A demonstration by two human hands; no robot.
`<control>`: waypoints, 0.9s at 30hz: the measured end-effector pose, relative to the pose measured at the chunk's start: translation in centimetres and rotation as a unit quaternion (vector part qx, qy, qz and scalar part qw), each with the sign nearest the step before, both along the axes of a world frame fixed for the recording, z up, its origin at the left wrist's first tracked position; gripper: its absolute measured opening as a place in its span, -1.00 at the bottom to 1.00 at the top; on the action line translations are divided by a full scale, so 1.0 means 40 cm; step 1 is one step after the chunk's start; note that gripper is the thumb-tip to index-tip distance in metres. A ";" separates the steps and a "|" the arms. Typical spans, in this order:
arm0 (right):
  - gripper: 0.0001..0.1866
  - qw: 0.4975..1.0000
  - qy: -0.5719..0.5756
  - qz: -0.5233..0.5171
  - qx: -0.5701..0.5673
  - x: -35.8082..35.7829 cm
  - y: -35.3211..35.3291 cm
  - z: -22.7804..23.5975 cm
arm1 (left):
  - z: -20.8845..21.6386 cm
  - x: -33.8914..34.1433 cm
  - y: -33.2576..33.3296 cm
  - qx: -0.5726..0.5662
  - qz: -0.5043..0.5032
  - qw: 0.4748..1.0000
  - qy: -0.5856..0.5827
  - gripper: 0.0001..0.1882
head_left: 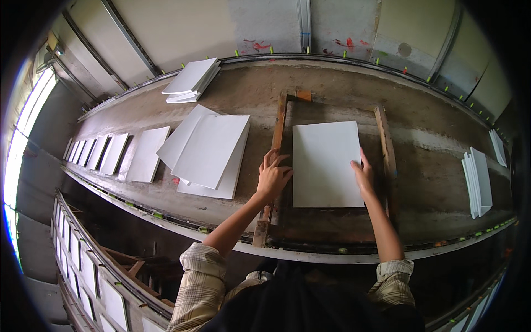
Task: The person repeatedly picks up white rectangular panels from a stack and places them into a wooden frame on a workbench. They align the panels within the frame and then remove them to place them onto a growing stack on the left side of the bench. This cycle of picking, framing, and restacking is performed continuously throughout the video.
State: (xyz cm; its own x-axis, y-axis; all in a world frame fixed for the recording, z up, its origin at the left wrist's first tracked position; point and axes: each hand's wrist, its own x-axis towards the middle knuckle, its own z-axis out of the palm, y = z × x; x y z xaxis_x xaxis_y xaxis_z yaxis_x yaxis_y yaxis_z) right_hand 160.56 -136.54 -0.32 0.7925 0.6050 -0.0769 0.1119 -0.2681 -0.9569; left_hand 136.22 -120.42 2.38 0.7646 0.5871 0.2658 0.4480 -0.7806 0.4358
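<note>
A blank white rectangular sheet (326, 166) lies flat inside a dark wooden frame (386, 144) on the long brown table. My right hand (363, 174) grips its right edge, with the thumb on top and the fingers along the side. Over the frame's left bar, my left hand (272, 176) is open, its bent fingers apart beside the sheet's left edge. Whether those fingertips touch the sheet I cannot tell. To the left, several larger white sheets (213, 149) lie fanned over one another.
A white stack (191, 78) sits at the far left of the table (332, 240), and another white stack (480, 182) at the right. Single white sheets (148, 155) lie in a row leftward. A second table with white sheets (114, 304) runs along the lower left.
</note>
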 end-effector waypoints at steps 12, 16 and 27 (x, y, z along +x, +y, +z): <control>-0.38 0.997 -0.065 -0.024 -0.041 -0.009 -0.001 -0.010 | 0.009 -0.006 -0.004 -0.006 -0.004 1.000 -0.023 -0.84; -0.42 0.974 -0.194 -0.068 -0.097 -0.045 -0.004 -0.035 | 0.025 0.000 -0.003 -0.020 -0.006 1.000 -0.008 -0.84; -0.51 0.886 -0.415 -0.088 -0.186 -0.076 0.019 -0.068 | 0.006 -0.008 0.008 -0.024 -0.016 0.998 -0.048 -0.87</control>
